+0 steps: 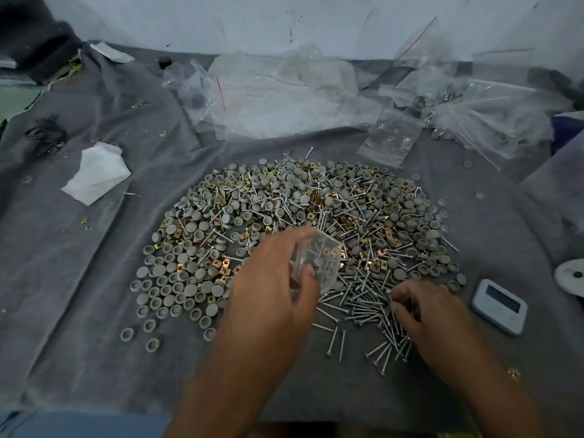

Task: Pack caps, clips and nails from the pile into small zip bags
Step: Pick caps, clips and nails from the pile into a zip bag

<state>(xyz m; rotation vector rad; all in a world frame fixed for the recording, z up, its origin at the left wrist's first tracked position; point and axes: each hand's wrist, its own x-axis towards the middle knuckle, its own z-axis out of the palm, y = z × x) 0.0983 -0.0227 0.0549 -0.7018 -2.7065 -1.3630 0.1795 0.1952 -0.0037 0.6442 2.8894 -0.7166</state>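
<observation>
Grey cloth: left hand gripping clear zip bag; right hand pinching nails at pile's near edge.

pile blocks centre, bare cloth left

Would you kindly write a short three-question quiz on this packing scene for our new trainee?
1. True or false: the left hand holds a small clear zip bag.
2. What is the right hand picking from? A) grey caps B) nails C) white tissue
3. Fill in: the white timer lies to the ___ of the pile.

Key:
1. True; the bag is held above the pile.
2. B; its fingers pinch among the nails at the pile's near edge.
3. Right.
</observation>
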